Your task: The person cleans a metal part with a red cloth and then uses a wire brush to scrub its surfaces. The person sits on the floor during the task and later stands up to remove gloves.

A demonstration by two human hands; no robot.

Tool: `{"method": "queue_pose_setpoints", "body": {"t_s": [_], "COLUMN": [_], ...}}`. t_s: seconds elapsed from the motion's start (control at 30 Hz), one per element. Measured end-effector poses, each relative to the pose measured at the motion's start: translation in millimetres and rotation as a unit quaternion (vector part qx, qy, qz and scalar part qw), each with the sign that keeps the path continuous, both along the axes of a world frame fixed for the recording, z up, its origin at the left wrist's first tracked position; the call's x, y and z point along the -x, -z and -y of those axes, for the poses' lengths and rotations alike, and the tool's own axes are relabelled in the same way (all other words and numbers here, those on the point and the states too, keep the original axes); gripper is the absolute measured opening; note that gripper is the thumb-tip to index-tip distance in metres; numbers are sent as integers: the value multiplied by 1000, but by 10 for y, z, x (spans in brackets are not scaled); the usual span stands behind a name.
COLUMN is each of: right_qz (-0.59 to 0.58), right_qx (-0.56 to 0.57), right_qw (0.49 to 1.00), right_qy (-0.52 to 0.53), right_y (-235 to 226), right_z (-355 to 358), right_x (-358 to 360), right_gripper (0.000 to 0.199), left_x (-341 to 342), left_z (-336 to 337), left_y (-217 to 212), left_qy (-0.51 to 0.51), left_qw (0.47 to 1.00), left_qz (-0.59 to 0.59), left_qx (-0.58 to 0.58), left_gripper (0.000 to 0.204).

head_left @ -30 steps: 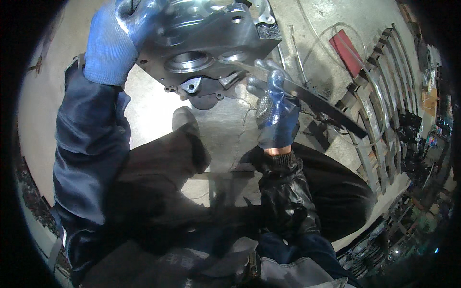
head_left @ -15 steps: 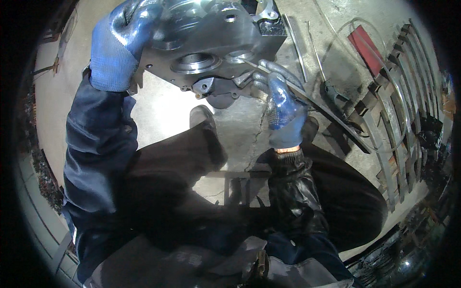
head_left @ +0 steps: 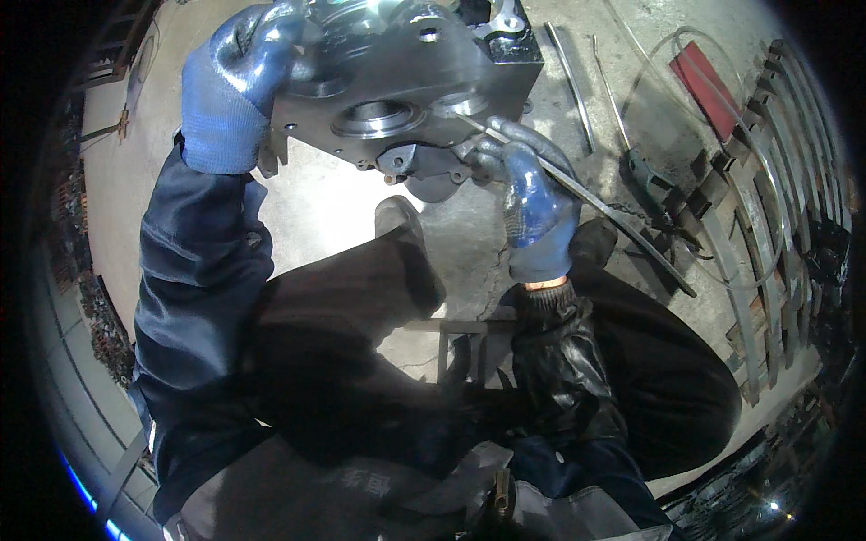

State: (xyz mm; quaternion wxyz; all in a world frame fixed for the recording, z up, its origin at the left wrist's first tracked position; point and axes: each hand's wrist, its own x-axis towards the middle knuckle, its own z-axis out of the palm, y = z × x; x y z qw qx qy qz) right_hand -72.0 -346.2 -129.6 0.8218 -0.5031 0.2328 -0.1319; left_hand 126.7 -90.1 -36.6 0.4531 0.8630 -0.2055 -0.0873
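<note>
A large dark metal housing [head_left: 316, 115] with round bores stands at the top of the view. My left hand [head_left: 236, 86], in a blue coated glove, is closed on its upper left edge; the fingertips are partly hidden. In my gloved right hand [head_left: 538, 203] is a long, flat metal file [head_left: 622, 223], gripped near its narrow front end. The tip of the file reaches the rim of the right-hand bore [head_left: 458, 104]. Beside it on the left is a larger bore [head_left: 377, 117] with a bright machined rim. Below the bores a small bracket [head_left: 397, 162] sticks out from the housing.
Right of the housing, a metal rod [head_left: 570, 87] and a thin-shafted tool with a dark handle [head_left: 645, 178] lie on the concrete floor. Farther right are a red flat piece [head_left: 708, 90], a looped hose [head_left: 778, 203] and a slatted metal rack [head_left: 735, 270]. My legs are spread below the housing.
The whole view has shifted slightly, so the housing and floor items sit farther right. The file's rear end has swung a little toward me; its tip stays at the same bore.
</note>
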Motion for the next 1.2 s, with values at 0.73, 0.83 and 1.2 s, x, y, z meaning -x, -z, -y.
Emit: {"method": "queue_pose_setpoints", "body": {"t_s": [0.73, 0.83, 1.2], "right_qz": [12, 14, -211], "right_qx": [79, -442, -71], "right_qw": [990, 896, 975], "right_qy": [-117, -34, 18], "right_y": [231, 251, 1113], "right_z": [13, 63, 716], "right_x": [-134, -88, 649], "right_gripper": [32, 31, 29], "left_x": [7, 23, 102], "left_z": [83, 122, 421], "left_y": [-84, -119, -235], "left_qy": [-34, -41, -84], "left_qw": [999, 999, 994], "left_qz": [-22, -12, -63], "left_qx": [-14, -17, -22], "left_gripper": [39, 37, 34]}}
